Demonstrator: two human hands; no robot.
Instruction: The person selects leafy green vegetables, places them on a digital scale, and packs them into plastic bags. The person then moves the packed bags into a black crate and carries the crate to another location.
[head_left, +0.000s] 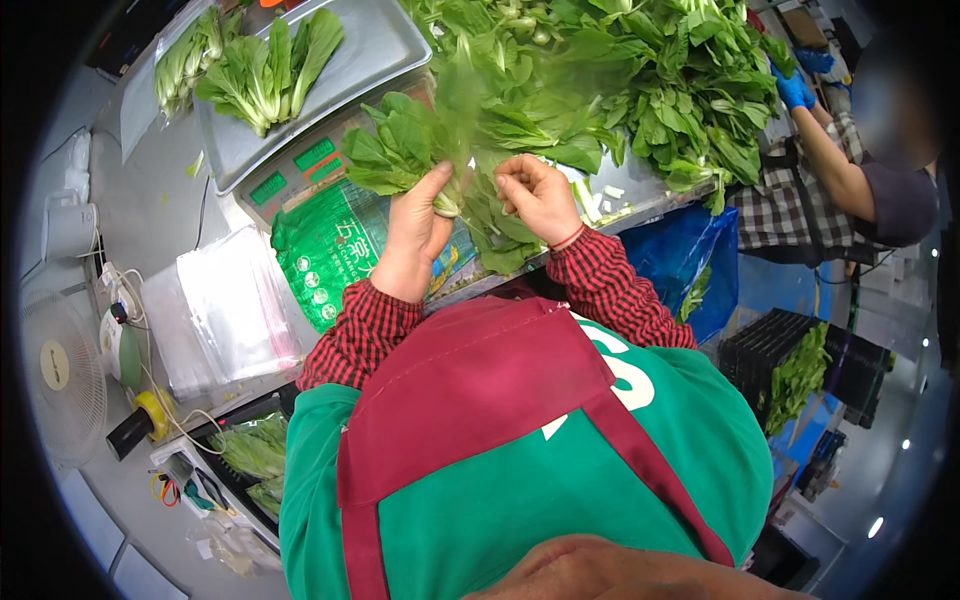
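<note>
My left hand (417, 225) grips a leafy green vegetable (401, 142) by its pale stem base, with the leaves spreading up and to the left. Just to the right, my right hand (534, 196) has its fingers curled in near the thumb. Blurred leaves hang between the two hands, so whether the right fingers pinch one is unclear. Under the hands, loose leaves (499, 238) lie along the table's front edge. Cut stem pieces (600, 201) are scattered on the metal surface beside my right hand. A large heap of greens (675, 97) covers the back of the table.
A metal tray (375, 56) holding greens (262, 75) sits on a digital scale (300, 169). Nearby are a green printed bag (330, 247), clear plastic bags (232, 300) and a fan (60, 371). A blue bag (682, 255) hangs at right; a blue-gloved co-worker (832, 157) stands beyond.
</note>
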